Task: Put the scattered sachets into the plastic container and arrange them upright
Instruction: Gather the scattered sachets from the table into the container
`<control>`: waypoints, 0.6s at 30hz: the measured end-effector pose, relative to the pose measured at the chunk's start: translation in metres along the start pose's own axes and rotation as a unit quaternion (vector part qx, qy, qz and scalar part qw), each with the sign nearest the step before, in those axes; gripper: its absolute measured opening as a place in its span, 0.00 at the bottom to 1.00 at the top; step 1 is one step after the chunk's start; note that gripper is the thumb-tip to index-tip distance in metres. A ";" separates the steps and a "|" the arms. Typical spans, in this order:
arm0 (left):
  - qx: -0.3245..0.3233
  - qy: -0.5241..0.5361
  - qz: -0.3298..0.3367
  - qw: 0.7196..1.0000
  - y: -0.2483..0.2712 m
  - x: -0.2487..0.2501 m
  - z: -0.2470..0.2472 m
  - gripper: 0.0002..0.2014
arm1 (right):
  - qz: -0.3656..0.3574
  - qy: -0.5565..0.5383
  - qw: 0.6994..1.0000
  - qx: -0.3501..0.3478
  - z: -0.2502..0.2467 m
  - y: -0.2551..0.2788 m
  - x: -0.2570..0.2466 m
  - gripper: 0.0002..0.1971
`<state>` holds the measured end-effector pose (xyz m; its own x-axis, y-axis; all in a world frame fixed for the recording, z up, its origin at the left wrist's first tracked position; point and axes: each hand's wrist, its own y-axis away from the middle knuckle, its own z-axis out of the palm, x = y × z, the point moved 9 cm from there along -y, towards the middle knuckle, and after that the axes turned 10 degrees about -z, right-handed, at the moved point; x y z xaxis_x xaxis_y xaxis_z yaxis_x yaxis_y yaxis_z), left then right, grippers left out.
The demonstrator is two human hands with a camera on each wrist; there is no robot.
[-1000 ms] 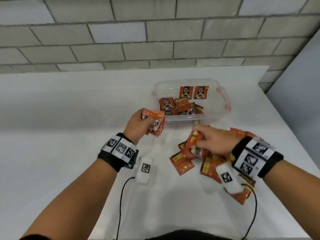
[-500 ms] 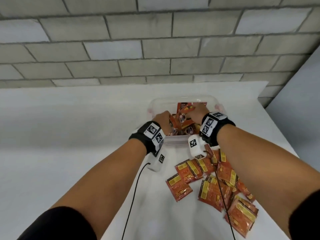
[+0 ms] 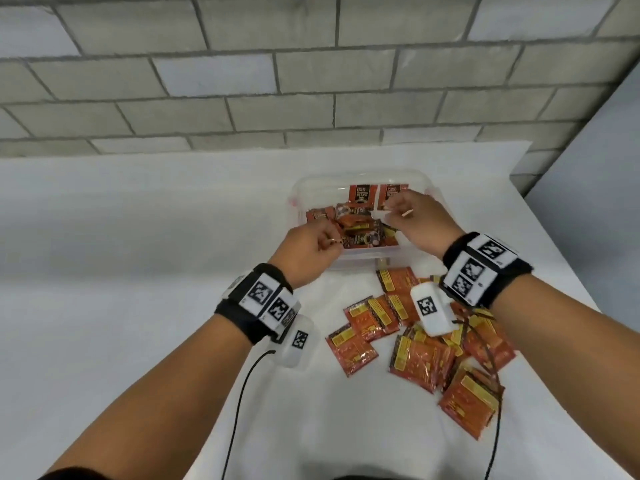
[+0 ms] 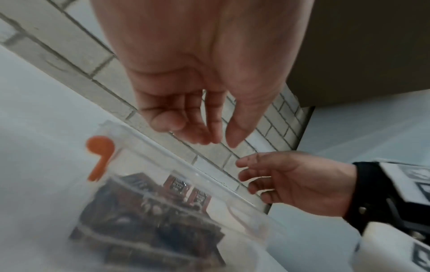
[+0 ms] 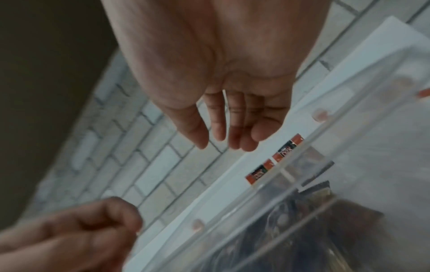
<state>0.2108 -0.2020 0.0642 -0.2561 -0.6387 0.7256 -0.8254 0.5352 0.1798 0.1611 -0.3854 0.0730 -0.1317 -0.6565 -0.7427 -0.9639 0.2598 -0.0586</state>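
The clear plastic container (image 3: pixel 420 178) sits at the table's far middle, with two orange sachets upright (image 3: pixel 362 195) against its back wall and several more lying loose (image 3: pixel 356 233) in front of them. My left hand (image 3: pixel 313 245) hovers over the near left rim, fingers loosely bent and holding nothing, as the left wrist view (image 4: pixel 221 143) confirms. My right hand (image 3: pixel 410 216) is over the container's right side, its fingers relaxed and empty (image 5: pixel 223 143). Several scattered sachets (image 3: pixel 419 355) lie on the table below my right wrist.
White table (image 3: pixel 138 306) runs back to a grey block wall (image 3: pixel 311 81). Its right edge (image 3: pixel 568 258) lies close to the container. The container has an orange latch (image 4: pixel 100 156) on its left end. Black cables (image 3: pixel 239 403) trail from both wristbands.
Both hands carried sachets from the table into the container and let them go. They are now empty and slightly apart over it.
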 end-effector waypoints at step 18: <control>-0.140 -0.235 -0.099 0.957 0.067 -0.065 0.113 0.36 | -0.051 0.265 0.941 -0.202 0.089 0.114 0.043 0.22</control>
<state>0.1154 -0.1872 -0.0456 -0.3611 -0.8859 0.2913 -0.7308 0.4629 0.5017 0.0662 -0.3216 -0.0251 -0.0268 -0.9526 -0.3031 -0.9729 -0.0449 0.2269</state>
